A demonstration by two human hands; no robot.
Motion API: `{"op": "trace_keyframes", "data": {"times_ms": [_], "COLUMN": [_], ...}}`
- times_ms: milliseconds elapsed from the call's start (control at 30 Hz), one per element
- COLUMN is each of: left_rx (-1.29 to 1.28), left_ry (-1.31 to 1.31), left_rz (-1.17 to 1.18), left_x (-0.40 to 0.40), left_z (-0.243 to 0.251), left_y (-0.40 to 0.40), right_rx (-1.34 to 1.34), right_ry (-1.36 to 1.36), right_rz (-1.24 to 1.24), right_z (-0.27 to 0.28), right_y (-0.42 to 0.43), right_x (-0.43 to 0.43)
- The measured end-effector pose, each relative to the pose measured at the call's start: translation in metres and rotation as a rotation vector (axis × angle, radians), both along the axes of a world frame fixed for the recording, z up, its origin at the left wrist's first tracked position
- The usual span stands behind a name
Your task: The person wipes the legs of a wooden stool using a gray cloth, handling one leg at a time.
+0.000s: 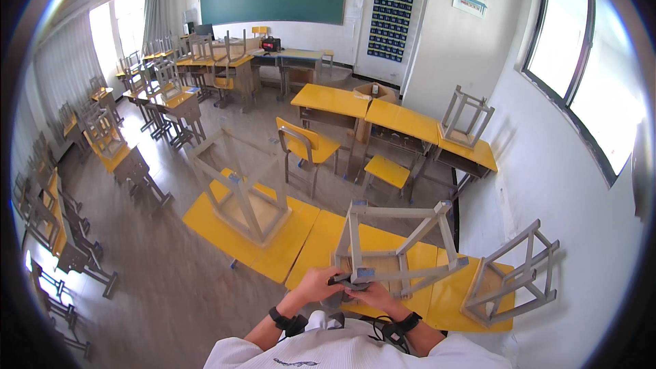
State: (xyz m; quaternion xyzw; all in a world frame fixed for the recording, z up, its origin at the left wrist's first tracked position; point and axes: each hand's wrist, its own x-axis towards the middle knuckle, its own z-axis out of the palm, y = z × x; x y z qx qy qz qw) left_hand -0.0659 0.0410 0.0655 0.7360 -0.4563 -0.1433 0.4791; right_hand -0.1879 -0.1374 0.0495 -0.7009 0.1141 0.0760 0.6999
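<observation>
My left hand (pixel 319 285) and my right hand (pixel 376 297) meet low in the centre, both closed on a dark, flat object (pixel 349 282) whose kind I cannot tell. Just beyond them, an upturned grey-framed stool (pixel 400 254) rests on a row of yellow-topped desks (pixel 302 230); one leg end with a blue patch is beside the dark object. Whether my hands touch that leg is unclear. Another upturned stool (pixel 248 212) lies to the left on the same row, and a third (pixel 512 282) to the right, near the wall.
Ahead are a yellow chair (pixel 307 143), a low yellow stool (pixel 387 170) and more yellow desks (pixel 402 121), one bearing an upturned stool (pixel 466 117). A cardboard box (pixel 375 91) stands behind them. Desks with upturned stools line the left side. A white wall (pixel 558 215) with a window rises at right.
</observation>
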Motion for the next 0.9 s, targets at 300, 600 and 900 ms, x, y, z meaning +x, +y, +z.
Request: {"op": "trace_keyframes", "data": {"times_ms": [300,600,900], "left_rx": [0.202,0.605,0.562], "left_ry": [0.000,-0.148,0.043], "left_rz": [-0.105,-0.272,-0.275], "left_x": [0.005,0.012,0.012], "left_z": [-0.038,-0.157,-0.169], "left_y": [-0.004,-0.027,-0.020], "right_rx": [-0.033,-0.059,-0.048], "right_ry": [0.222,0.066,0.056], "right_rz": [0.072,0.131,0.098], "right_z": [-0.043,-0.230,-0.218], "right_y": [-0.005,-0.011,-0.005], "right_x": [0.008,0.009,0.009]}}
